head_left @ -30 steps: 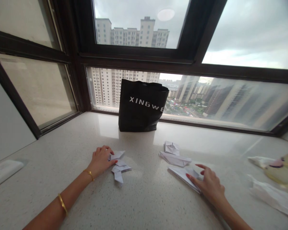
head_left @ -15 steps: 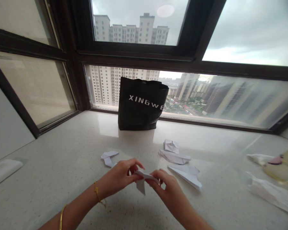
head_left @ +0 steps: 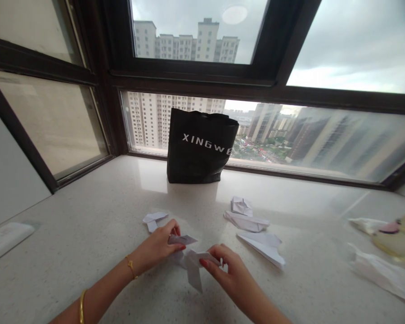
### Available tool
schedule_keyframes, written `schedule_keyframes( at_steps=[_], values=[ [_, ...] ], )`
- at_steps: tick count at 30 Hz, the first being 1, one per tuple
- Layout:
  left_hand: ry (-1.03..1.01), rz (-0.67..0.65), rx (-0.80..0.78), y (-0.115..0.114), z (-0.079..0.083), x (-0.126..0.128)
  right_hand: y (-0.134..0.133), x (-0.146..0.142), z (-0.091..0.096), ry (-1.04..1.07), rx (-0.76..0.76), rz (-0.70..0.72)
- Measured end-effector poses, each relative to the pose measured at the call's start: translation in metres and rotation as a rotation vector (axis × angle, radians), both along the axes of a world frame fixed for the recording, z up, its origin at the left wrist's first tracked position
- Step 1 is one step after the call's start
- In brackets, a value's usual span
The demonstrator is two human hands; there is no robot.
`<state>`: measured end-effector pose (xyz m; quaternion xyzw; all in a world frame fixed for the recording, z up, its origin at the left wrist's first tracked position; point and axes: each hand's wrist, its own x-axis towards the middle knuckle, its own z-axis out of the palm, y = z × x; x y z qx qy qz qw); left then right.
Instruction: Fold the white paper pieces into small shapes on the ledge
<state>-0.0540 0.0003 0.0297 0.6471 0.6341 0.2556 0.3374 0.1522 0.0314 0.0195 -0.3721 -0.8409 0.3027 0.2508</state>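
Note:
My left hand (head_left: 158,247) is closed, pinching a folded white paper piece (head_left: 185,240) with a pointed end. A second folded paper piece (head_left: 194,272), with a flap hanging down, is pinched between the thumb and fingers of my right hand (head_left: 226,265). The two pieces are close together over the counter, with a small gap in places; below my left fingers a blurred bit of white paper shows. Just beyond my left hand lies another folded paper piece (head_left: 151,220), partly hidden by it.
Right of my hands lie a paper plane (head_left: 263,247), a long boat-like folded paper (head_left: 246,221) and a squarish folded paper (head_left: 242,205). A black bag (head_left: 200,157) stands by the window. Crumpled white wrapping (head_left: 381,270) lies far right, a white object (head_left: 8,240) far left.
My hands were together on the white paper. They have moved apart, my left hand going left with one piece, while the piece in my right hand now shows more fully.

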Motion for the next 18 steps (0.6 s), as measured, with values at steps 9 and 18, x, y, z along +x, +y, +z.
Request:
schedule_keyframes(
  at_steps=[9, 18],
  values=[
    [-0.359, -0.253, -0.07, -0.016, 0.022, 0.019, -0.001, -0.004, 0.002, -0.25, 0.257, -0.05],
    [-0.049, -0.325, -0.046, -0.024, 0.013, 0.028, -0.007, -0.006, 0.005, -0.207, 0.369, -0.089]
  ],
)
